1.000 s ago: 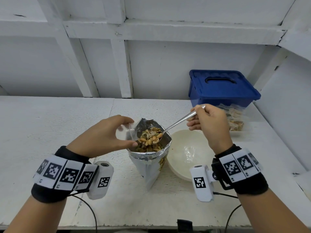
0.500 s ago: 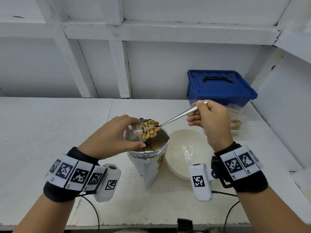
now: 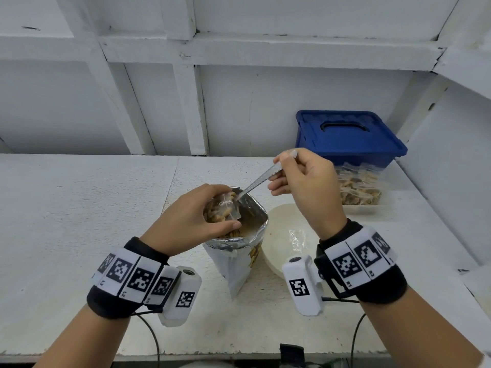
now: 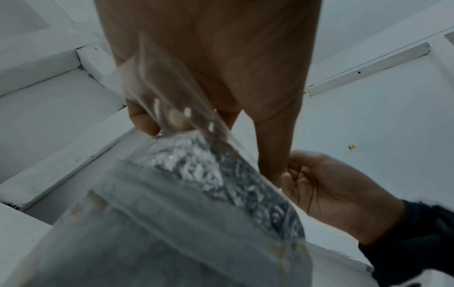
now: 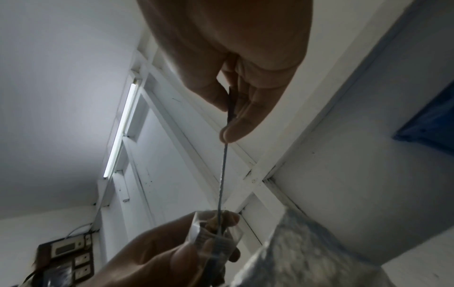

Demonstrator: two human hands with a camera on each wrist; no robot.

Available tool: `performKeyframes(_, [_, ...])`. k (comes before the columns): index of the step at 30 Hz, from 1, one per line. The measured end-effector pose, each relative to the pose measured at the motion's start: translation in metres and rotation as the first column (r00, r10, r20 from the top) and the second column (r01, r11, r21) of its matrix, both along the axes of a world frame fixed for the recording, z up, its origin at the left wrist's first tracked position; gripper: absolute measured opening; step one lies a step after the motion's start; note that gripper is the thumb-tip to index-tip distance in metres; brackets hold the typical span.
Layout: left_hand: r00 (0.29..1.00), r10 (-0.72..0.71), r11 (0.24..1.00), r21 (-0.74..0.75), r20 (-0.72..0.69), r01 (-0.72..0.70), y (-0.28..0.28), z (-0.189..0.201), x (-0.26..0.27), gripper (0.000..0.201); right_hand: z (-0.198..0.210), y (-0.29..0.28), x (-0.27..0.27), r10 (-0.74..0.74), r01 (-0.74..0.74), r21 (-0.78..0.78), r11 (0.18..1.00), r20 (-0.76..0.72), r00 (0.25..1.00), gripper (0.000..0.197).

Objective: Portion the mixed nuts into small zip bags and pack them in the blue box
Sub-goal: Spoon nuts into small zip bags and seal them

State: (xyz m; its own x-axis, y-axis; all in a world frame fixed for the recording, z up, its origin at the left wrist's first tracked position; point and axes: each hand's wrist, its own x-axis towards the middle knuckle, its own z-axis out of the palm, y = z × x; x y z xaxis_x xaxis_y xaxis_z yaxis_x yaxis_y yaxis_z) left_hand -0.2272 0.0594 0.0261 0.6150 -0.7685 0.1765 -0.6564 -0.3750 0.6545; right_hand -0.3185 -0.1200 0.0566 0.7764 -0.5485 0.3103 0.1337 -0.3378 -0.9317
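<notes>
Head view: left hand (image 3: 191, 221) pinching a small zip bag (image 3: 223, 209) open, right over the mouth of the big foil bag of nuts (image 3: 239, 251). Right hand (image 3: 305, 187) pinching the spoon (image 3: 255, 183) by its handle, tipped down with its bowl inside the little bag. Best to tip slowly, keep the little bag's mouth wide, and stay over the foil bag so dropped nuts fall back in. White bowl (image 3: 281, 235) just beside the foil bag. Blue box (image 3: 348, 136) at the back right, lid on, filled little bags (image 3: 358, 187) showing through its clear wall. White rough table (image 3: 79, 208), white wall with beams behind

Left wrist view: blurry clear zip bag (image 4: 172, 101) under the thumb and fingers, shiny foil bag (image 4: 196, 194) below, right hand (image 4: 331, 190) close by

Right wrist view: thin spoon handle (image 5: 223, 174) pinched between thumb and finger, going down into the zip bag (image 5: 216, 233) held by the left hand (image 5: 152, 258). Long light on the ceiling, switches low on the wall
</notes>
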Motion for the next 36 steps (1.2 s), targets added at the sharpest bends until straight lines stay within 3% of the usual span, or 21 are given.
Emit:
performKeyframes(3, [0.998, 0.046, 0.999, -0.011, -0.044, -0.046, -0.001, 0.000, -0.001, 0.084, 0.009, 0.005, 0.000, 0.027, -0.014, -0.154, 0.988, 0.082, 0.996, 0.017])
performKeyframes(9, [0.989, 0.101, 0.991, -0.076, -0.110, -0.110, -0.001, -0.002, 0.000, 0.069, 0.025, 0.008, 0.001, 0.077, 0.008, -0.396, 0.918, 0.198, 0.977, 0.020])
performKeyframes(13, [0.981, 0.132, 0.981, -0.122, -0.142, -0.149, 0.001, -0.002, -0.001, 0.048, 0.037, 0.003, 0.000, 0.072, 0.055, -0.436, 0.898, 0.269, 0.961, 0.022])
performKeyframes(20, [0.966, 0.173, 0.964, -0.168, -0.190, -0.206, 0.005, 0.000, 0.006, 0.049, 0.037, -0.013, -0.009, -0.016, 0.173, -0.395, 0.902, 0.370, 0.929, 0.018])
performKeyframes(22, [0.969, 0.183, 0.965, -0.159, -0.169, -0.210, 0.008, 0.000, 0.009, 0.045, 0.027, -0.015, -0.012, -0.021, 0.162, -0.402, 0.901, 0.334, 0.942, 0.020])
performKeyframes(25, [0.969, 0.192, 0.969, -0.124, -0.159, -0.212, 0.010, 0.000, 0.011, 0.042, 0.004, -0.005, -0.015, 0.073, 0.030, -0.455, 0.890, 0.208, 0.975, 0.021])
performKeyframes(29, [0.971, 0.205, 0.972, -0.087, -0.122, -0.216, 0.010, -0.001, 0.011, 0.045, -0.031, 0.006, -0.006, 0.183, -0.128, -0.568, 0.813, 0.040, 0.982, 0.027])
performKeyframes(33, [0.968, 0.231, 0.972, -0.022, -0.094, -0.234, 0.008, 0.000, 0.012, 0.042, -0.051, 0.008, 0.001, 0.147, -0.160, -0.695, 0.701, -0.079, 0.986, 0.032])
performKeyframes(36, [0.965, 0.237, 0.971, -0.013, -0.113, -0.240, 0.009, -0.003, 0.012, 0.041, -0.055, 0.013, 0.001, 0.153, -0.220, -0.688, 0.692, -0.159, 0.975, 0.027])
